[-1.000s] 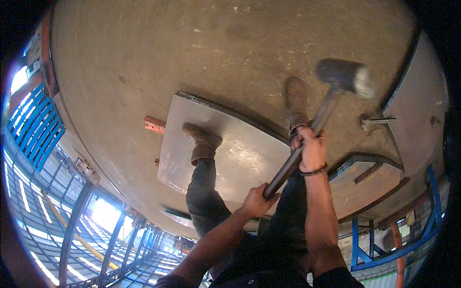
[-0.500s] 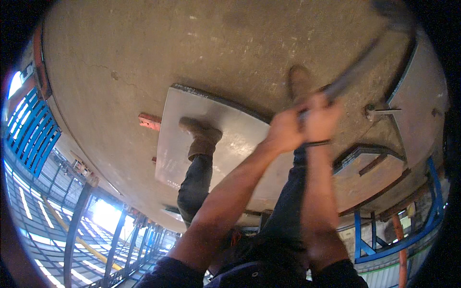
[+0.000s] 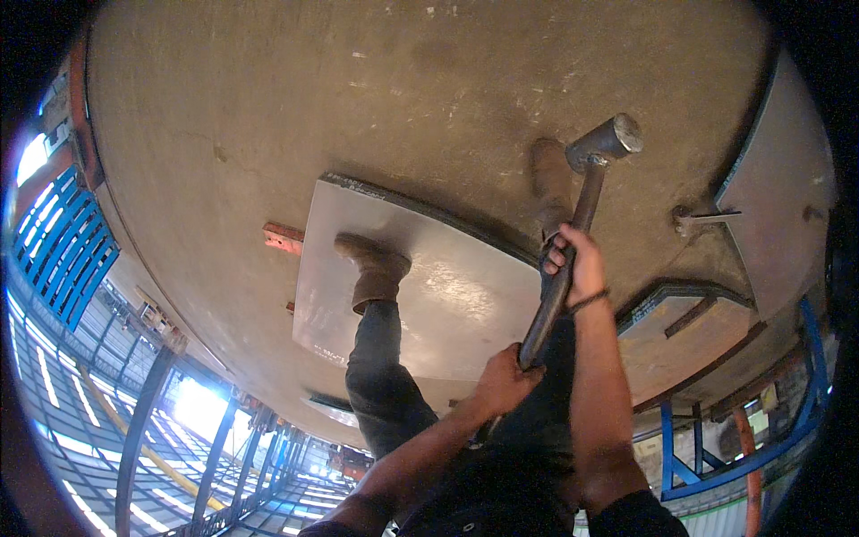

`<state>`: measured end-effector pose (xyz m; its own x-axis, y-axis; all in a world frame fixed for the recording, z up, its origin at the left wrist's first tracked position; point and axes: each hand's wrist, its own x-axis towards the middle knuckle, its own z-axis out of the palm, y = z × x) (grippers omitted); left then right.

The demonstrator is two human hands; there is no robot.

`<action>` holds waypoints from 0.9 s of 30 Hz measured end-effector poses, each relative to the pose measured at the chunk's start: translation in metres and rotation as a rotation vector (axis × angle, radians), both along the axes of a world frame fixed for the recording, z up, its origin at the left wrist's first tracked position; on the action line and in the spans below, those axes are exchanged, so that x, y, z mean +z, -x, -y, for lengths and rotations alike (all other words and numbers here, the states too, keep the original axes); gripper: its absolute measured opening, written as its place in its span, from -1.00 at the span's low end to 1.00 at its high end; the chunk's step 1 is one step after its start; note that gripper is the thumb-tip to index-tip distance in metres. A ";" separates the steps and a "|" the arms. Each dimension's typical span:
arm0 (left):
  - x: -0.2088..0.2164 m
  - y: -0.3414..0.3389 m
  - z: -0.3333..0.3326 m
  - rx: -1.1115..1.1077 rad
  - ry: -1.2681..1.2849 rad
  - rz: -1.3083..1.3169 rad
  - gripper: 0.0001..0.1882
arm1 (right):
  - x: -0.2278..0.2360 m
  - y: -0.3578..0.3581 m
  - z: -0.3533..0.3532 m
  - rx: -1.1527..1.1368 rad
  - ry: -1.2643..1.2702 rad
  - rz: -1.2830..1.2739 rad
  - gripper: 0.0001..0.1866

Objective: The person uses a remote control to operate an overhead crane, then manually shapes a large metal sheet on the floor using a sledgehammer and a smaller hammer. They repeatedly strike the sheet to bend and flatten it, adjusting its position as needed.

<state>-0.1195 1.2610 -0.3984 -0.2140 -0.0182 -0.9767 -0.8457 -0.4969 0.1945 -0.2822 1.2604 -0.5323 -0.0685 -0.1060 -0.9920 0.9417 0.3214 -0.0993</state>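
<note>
A sledgehammer (image 3: 585, 199) with a thick cylindrical steel head slants across in front of me, its head up and to the right. My right hand (image 3: 574, 266) wraps its handle about midway along. Lower down, near the handle's end, my left hand (image 3: 512, 380) is closed round it too. The hammer head hangs close to my right boot (image 3: 548, 170) in the picture. My left boot (image 3: 376, 268) stands on a thick grey metal plate (image 3: 447, 309) with a cut edge. Whether the hammer head touches anything, I cannot tell.
A red metal block (image 3: 283, 238) juts from the plate's left edge. To the right lie a large grey plate (image 3: 787, 197), a metal piece with a pin (image 3: 707, 217) and a smaller angled plate (image 3: 689, 313). Blue slatted framework (image 3: 63, 246) rises at the left, a blue frame (image 3: 743, 470) at lower right.
The sledgehammer, blurred and swung far out to the upper right before, has come in nearer my body. My hands, close together earlier, are now apart, the left one lower on the handle.
</note>
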 end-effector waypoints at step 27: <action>0.057 0.016 -0.012 0.728 -0.314 -0.172 -0.53 | 0.050 0.005 0.050 0.426 -0.207 0.167 -0.83</action>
